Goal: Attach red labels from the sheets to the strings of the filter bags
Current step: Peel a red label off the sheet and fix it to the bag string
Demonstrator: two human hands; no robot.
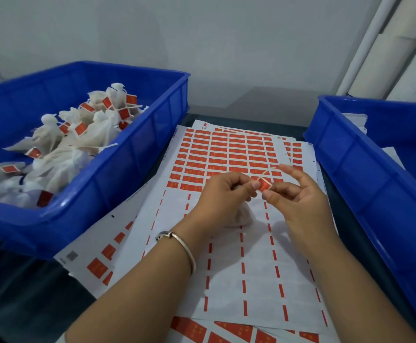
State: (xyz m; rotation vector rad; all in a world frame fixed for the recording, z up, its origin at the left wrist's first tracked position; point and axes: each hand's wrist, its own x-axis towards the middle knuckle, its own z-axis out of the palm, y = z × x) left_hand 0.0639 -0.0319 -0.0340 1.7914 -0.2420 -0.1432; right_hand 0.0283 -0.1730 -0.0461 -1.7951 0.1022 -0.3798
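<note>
Head view: both hands — left hand (223, 194), right hand (298, 196) — pinch a red label (265, 186) onto a string (267, 170) above the half-peeled sheet (226, 154); many tagged filter bags (61, 142) already fill the left bin (118, 174).

From my feed the filter bag (245, 216) sits mostly hidden behind the left hand (223, 196); print on the red label (265, 185) is unreadable; the right blue bin (375, 169) runs off-frame.
</note>
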